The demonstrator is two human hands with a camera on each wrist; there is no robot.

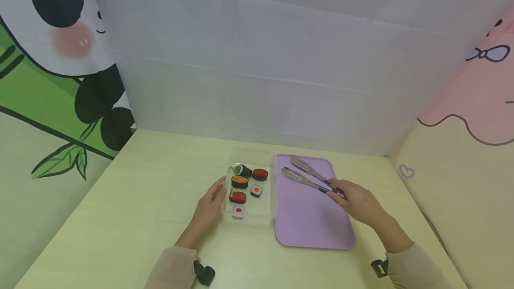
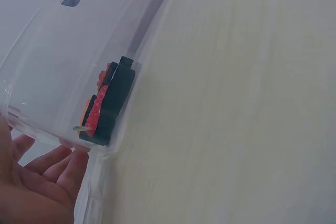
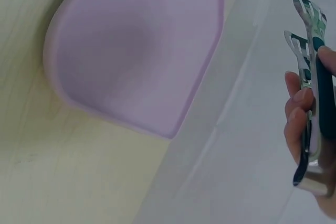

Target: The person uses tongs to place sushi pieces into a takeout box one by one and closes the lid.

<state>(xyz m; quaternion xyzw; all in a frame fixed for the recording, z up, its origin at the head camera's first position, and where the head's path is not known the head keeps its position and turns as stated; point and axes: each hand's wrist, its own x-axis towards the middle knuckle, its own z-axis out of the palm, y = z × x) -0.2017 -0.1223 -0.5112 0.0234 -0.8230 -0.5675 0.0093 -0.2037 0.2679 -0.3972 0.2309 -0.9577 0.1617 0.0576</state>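
Note:
A clear plastic box (image 1: 260,208) stands mid-table with several toy sushi pieces inside. Among them are an orange-topped piece (image 1: 239,182), a red-topped piece (image 1: 238,197), a dark hand roll (image 1: 243,171) and a small white roll (image 1: 256,190). My left hand (image 1: 209,205) touches the box's left wall, its fingers fairly straight in the left wrist view. To the right, my right hand (image 1: 358,202) holds metal tongs (image 1: 303,179) with dark grips; their tips are spread apart above a purple tray (image 1: 309,226). Nothing lies between the tips.
A clear lid (image 1: 188,186) lies flat on the table left of the box. The purple tray sits against the box's right side. A pale cloth wall (image 1: 281,57) rises behind the table, with printed panels at both sides.

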